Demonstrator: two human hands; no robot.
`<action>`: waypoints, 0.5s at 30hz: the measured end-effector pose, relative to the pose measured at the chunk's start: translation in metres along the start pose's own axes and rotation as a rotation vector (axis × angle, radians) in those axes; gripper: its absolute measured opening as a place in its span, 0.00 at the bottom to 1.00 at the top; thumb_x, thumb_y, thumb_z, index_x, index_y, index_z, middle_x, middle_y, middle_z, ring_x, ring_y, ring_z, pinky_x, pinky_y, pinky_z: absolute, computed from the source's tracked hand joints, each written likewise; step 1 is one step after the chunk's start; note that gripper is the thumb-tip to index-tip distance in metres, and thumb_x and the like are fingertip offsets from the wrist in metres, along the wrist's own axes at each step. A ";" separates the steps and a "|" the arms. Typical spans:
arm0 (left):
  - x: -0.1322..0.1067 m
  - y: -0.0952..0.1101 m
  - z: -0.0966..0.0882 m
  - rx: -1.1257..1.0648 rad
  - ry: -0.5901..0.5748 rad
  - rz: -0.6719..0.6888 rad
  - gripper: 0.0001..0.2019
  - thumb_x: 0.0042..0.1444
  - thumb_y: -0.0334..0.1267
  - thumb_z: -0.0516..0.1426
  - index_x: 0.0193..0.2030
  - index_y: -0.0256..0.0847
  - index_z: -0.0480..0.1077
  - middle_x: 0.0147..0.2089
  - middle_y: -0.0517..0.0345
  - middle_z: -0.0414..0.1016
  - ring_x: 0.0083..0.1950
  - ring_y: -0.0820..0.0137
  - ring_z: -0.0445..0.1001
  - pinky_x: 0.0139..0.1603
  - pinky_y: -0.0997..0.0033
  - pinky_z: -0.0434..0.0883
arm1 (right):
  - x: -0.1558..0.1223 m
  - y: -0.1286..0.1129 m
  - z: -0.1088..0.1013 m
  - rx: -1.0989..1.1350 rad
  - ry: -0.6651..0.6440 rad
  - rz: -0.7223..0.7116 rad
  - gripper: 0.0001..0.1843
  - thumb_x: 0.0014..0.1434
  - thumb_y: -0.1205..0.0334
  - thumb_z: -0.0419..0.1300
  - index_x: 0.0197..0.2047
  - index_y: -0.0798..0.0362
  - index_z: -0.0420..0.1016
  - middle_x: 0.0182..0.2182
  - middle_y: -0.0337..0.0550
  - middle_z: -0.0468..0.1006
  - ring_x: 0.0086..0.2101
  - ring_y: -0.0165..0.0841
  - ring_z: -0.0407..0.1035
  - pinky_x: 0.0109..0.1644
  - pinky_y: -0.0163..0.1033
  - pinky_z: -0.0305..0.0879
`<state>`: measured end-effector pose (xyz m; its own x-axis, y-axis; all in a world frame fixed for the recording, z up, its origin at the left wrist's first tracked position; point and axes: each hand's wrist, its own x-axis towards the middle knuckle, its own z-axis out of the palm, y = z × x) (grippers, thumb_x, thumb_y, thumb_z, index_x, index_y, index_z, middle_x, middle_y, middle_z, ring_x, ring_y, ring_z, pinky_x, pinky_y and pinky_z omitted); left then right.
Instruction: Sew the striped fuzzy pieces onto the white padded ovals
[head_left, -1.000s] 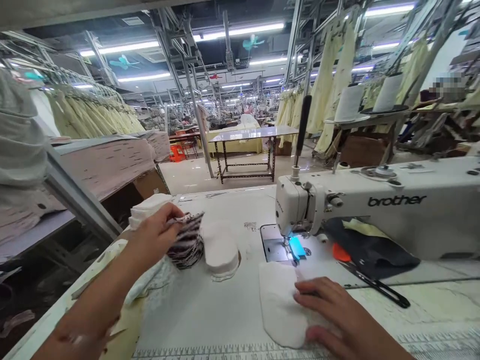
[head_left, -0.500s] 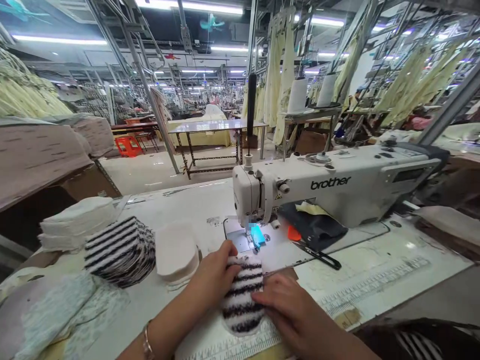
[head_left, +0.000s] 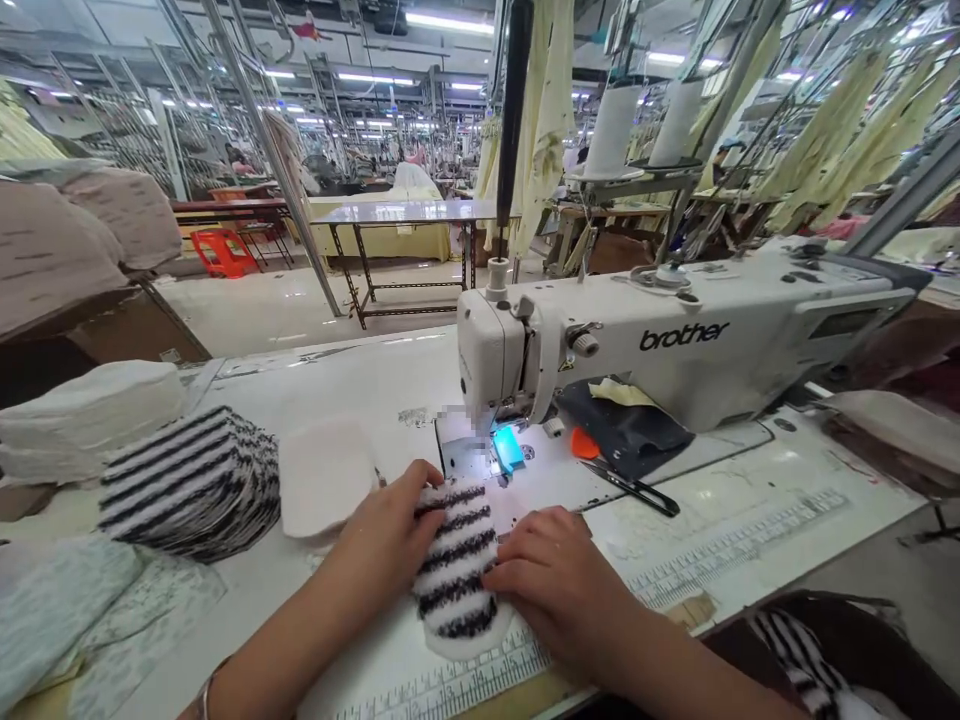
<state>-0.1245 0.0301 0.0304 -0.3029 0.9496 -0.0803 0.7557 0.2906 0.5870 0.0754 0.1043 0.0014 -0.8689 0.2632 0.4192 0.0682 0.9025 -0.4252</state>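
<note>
A black-and-white striped fabric piece (head_left: 459, 550) lies in front of the sewing machine's needle area, over a white piece (head_left: 454, 645) whose rounded lower edge shows beneath it. My left hand (head_left: 394, 525) grips its upper left edge, thumb on top, close to the presser foot. Along the right edge, my right hand (head_left: 551, 575) holds the layers with curled fingers; its fingertips are partly hidden. The white sewing machine (head_left: 690, 350) stands just beyond, its lamp shining on a blue guard (head_left: 508, 450) beside the needle.
Left of my hands are a striped fabric stack (head_left: 187, 490), a stack of white pieces (head_left: 326, 475) and more white cloth (head_left: 90, 415). Black-handled thread snips (head_left: 637, 490) lie right of the needle, near dark cloth (head_left: 622, 435). A printed ruler (head_left: 735, 550) runs along the table's front.
The camera view has shifted, so the table things sit farther left. Both hands stay on the striped piece, which lies slightly more slanted; my right hand has moved a little up its edge.
</note>
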 end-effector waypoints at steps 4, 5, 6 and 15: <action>0.004 0.001 0.007 0.066 0.018 0.035 0.06 0.58 0.39 0.47 0.41 0.45 0.60 0.33 0.57 0.73 0.36 0.60 0.72 0.36 0.66 0.63 | 0.000 0.003 0.001 -0.001 -0.010 0.015 0.09 0.61 0.71 0.50 0.36 0.53 0.71 0.31 0.40 0.74 0.35 0.34 0.62 0.40 0.42 0.50; 0.007 0.001 0.008 0.082 0.032 0.037 0.06 0.58 0.37 0.47 0.41 0.44 0.60 0.33 0.56 0.73 0.36 0.60 0.72 0.36 0.66 0.62 | 0.002 0.006 0.000 -0.004 -0.016 0.018 0.09 0.61 0.72 0.50 0.36 0.53 0.70 0.31 0.40 0.74 0.36 0.34 0.62 0.41 0.42 0.50; 0.010 0.001 0.009 0.097 0.041 0.036 0.06 0.57 0.36 0.47 0.41 0.44 0.60 0.33 0.56 0.73 0.36 0.60 0.72 0.36 0.66 0.62 | 0.003 0.009 -0.001 -0.010 -0.016 0.019 0.09 0.61 0.72 0.50 0.36 0.54 0.70 0.31 0.40 0.74 0.36 0.34 0.62 0.41 0.42 0.50; 0.018 0.006 0.008 0.045 0.090 0.068 0.06 0.60 0.41 0.48 0.36 0.44 0.62 0.32 0.59 0.73 0.34 0.64 0.70 0.34 0.67 0.62 | 0.004 0.013 -0.007 -0.001 0.059 -0.008 0.07 0.59 0.71 0.52 0.36 0.53 0.70 0.31 0.42 0.71 0.34 0.34 0.61 0.39 0.42 0.50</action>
<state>-0.1206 0.0498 0.0256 -0.2990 0.9537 0.0321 0.8008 0.2325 0.5520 0.0766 0.1197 0.0032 -0.8391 0.2754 0.4692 0.0615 0.9049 -0.4212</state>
